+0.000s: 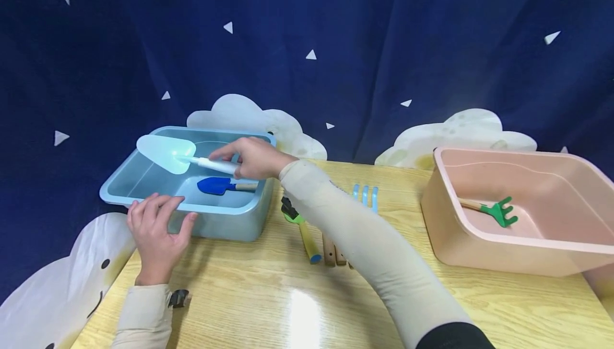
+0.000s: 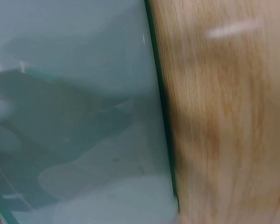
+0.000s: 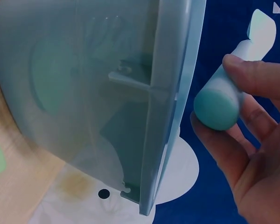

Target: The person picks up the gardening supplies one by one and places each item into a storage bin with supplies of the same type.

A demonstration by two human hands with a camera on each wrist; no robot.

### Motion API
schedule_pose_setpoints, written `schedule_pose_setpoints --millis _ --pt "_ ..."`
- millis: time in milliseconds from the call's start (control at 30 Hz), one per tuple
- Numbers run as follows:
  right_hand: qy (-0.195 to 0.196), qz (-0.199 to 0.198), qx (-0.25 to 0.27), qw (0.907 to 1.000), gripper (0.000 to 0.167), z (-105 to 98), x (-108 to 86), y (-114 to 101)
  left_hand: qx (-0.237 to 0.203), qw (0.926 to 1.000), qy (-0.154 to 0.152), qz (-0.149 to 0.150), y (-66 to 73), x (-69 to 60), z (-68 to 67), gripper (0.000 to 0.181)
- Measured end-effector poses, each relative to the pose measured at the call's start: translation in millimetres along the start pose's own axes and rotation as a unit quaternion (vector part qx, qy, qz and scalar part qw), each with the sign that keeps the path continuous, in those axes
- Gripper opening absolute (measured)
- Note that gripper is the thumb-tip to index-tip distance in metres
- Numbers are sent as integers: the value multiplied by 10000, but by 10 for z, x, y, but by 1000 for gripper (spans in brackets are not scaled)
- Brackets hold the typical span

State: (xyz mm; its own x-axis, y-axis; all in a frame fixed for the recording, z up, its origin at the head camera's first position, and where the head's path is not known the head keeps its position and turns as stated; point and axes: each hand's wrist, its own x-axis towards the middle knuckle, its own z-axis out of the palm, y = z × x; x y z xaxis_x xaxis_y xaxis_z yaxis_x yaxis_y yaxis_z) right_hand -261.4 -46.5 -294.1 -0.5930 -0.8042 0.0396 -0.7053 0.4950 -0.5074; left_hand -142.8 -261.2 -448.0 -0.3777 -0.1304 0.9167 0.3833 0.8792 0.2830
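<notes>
Over the light blue bin (image 1: 240,226), my right hand (image 1: 256,158) grips the handle of a pale blue hand trowel (image 1: 165,153). The trowel's broad blade points left above the bin's opening. From the right wrist view, fingers and thumb close round the thick handle (image 3: 217,107), beside the bin's end wall. A small dark blue trowel (image 1: 214,185) with a wooden handle lies inside the bin. My left hand (image 1: 158,237) rests its extended fingers on the bin's near rim, thumb apart. Only the bin's side and the tabletop appear clearly in the left wrist view.
Right of the blue bin lie a yellow-handled tool (image 1: 309,242), several wooden handles (image 1: 329,251) and blue fork tines (image 1: 365,195), partly hidden under my right forearm. A pink bin (image 1: 503,256) at the right holds a green hand rake (image 1: 500,211). A dark blue curtain hangs behind the table.
</notes>
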Motion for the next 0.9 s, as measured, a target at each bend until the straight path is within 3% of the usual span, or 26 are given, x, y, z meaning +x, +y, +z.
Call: schedule_pose_setpoints --millis 467,900 --pt "11 -24 87 10000 58 96 34 4 -34 9999 -80 -67 -1 -5 -9 60" --pt "-11 186 69 9998 44 110 48 107 -85 9999 15 -80 7 -6 12 59"
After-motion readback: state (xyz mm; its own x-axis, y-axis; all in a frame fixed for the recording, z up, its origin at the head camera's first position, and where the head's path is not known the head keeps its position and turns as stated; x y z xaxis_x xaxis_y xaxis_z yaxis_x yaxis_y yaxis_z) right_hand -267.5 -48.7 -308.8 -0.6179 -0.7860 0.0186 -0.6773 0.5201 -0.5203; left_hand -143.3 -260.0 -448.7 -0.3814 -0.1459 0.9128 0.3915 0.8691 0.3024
